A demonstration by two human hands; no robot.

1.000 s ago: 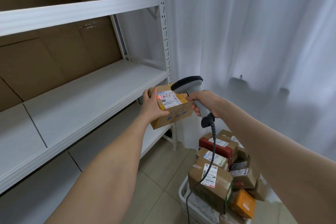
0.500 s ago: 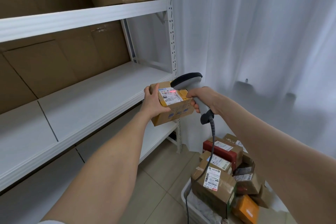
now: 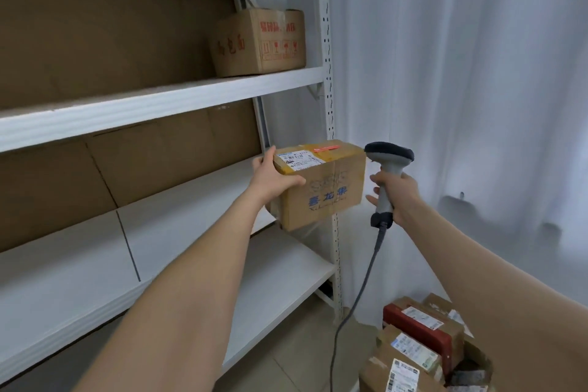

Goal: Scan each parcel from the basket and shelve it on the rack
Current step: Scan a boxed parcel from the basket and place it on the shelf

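One parcel, left end clamped by left hand; right hand fingers wrap scanner, seemingly beside.

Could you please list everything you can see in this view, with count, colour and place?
held parcel: one, brown cardboard with a white label, in front of the rack's right post
scanner: one, grey with a dark head and cable, just right of the held parcel
rack: one, white, left and centre
large box: one, brown with red print, on an upper shelf
piled parcels: several, brown and one red, lower right
curtain: one, white, right side
left hand: one, grips the held parcel's left end
right hand: one, grips the scanner's handle
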